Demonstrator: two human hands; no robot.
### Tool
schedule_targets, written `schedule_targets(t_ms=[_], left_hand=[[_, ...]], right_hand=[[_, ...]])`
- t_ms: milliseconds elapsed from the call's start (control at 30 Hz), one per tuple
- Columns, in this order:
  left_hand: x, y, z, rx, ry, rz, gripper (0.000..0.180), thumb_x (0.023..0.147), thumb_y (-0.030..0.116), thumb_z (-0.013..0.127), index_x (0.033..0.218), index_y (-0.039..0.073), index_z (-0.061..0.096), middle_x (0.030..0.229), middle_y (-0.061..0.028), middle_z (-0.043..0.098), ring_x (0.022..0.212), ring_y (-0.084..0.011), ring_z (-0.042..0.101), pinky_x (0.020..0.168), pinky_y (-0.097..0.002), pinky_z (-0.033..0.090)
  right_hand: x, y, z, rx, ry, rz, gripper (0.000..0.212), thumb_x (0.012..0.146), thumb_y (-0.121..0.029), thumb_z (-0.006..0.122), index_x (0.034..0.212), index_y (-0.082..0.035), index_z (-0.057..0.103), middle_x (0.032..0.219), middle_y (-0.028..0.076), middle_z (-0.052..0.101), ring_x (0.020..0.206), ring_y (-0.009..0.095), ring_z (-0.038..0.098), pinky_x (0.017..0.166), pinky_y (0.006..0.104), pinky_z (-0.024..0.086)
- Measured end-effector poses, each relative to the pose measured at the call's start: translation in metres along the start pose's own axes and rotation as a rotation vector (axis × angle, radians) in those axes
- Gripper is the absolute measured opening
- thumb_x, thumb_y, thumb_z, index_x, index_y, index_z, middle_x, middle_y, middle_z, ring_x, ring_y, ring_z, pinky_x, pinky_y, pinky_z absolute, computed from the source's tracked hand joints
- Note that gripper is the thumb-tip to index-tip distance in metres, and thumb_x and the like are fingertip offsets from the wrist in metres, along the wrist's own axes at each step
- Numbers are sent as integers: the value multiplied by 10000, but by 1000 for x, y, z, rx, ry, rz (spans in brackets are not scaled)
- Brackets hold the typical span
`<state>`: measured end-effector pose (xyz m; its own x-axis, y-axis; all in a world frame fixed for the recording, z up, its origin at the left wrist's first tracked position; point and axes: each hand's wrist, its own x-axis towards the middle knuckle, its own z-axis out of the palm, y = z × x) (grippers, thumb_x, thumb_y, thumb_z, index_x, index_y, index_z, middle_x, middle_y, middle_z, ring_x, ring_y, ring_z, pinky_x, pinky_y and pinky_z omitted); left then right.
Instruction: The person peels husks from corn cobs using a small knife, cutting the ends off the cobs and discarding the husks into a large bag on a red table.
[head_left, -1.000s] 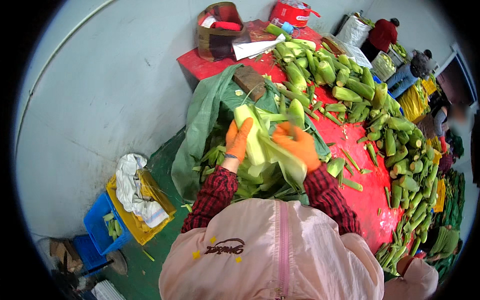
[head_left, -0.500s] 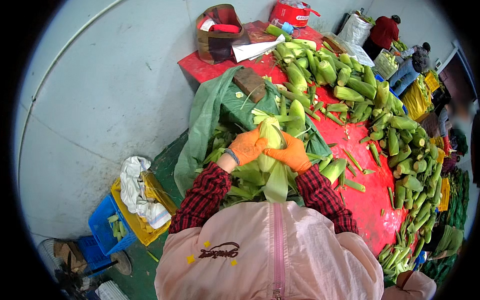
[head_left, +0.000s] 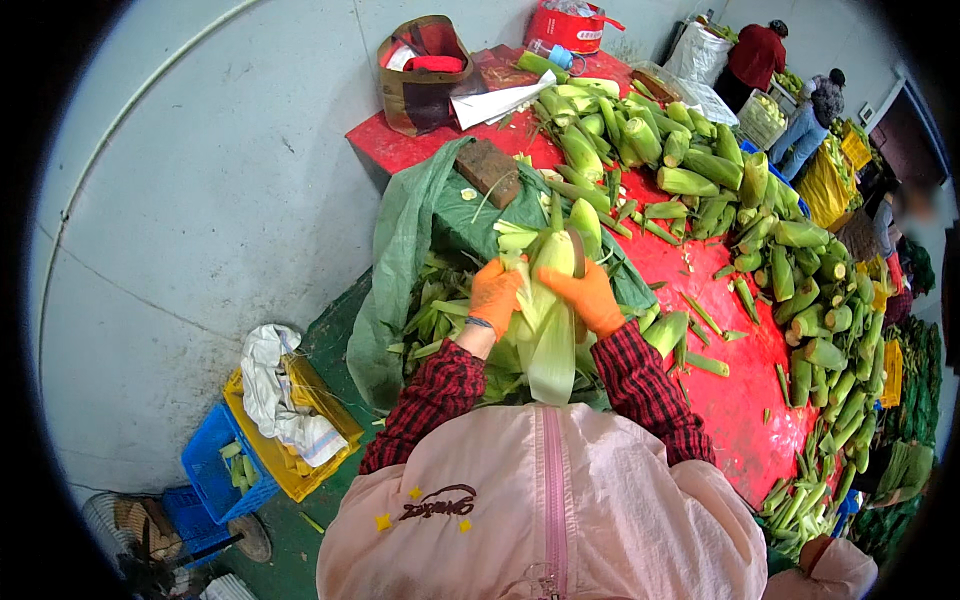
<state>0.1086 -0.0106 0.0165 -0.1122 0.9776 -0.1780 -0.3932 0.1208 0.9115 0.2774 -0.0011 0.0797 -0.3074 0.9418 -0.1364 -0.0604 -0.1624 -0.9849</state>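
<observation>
An ear of corn (head_left: 550, 285) with pale green husk leaves hanging down from it is between my two orange-gloved hands, over a heap of stripped husks. My left hand (head_left: 494, 300) closes on the husk leaves at the ear's left side. Wrapped round the ear's right side is my right hand (head_left: 588, 298), thumb across the front. Beneath both hands, a green woven sack (head_left: 388, 290) spreads open with loose husks (head_left: 440, 310) inside. A brown brick (head_left: 488, 170) weighs down the sack's far edge. Another unpeeled ear (head_left: 586, 226) lies just beyond my right hand.
On the red table (head_left: 690, 290), a long pile of unhusked corn (head_left: 715, 170) curves along the far and right sides. A checked bag (head_left: 425, 80) and red box (head_left: 566, 28) stand at the back. Yellow (head_left: 325, 480) and blue crates (head_left: 215, 480) sit left on the floor. Co-workers (head_left: 755, 60) stand far right.
My left hand has slid left and slightly down, away from my right hand, drawing husk leaves off the ear. The view has shifted slightly.
</observation>
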Motion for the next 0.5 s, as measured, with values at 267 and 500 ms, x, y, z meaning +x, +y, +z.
schedule_targets(t_ms=[267, 500], left_hand=[[33, -54, -116, 244, 321, -206, 368, 812, 125, 535, 1161, 31, 606, 1086, -129, 677, 888, -249, 667, 664, -356, 546], [7, 34, -8, 447, -339, 165, 709, 865, 336, 667, 1431, 8, 393, 1304, -161, 551, 1195, -222, 538, 1000, -322, 429]], right_hand=[[12, 15, -74, 285, 450, -220, 394, 831, -380, 693, 980, -19, 635, 751, 48, 644, 590, 139, 590, 537, 273, 459], [9, 13, -54, 455, 283, -220, 415, 842, -442, 644, 938, -39, 625, 707, 34, 626, 568, 121, 583, 505, 252, 440]])
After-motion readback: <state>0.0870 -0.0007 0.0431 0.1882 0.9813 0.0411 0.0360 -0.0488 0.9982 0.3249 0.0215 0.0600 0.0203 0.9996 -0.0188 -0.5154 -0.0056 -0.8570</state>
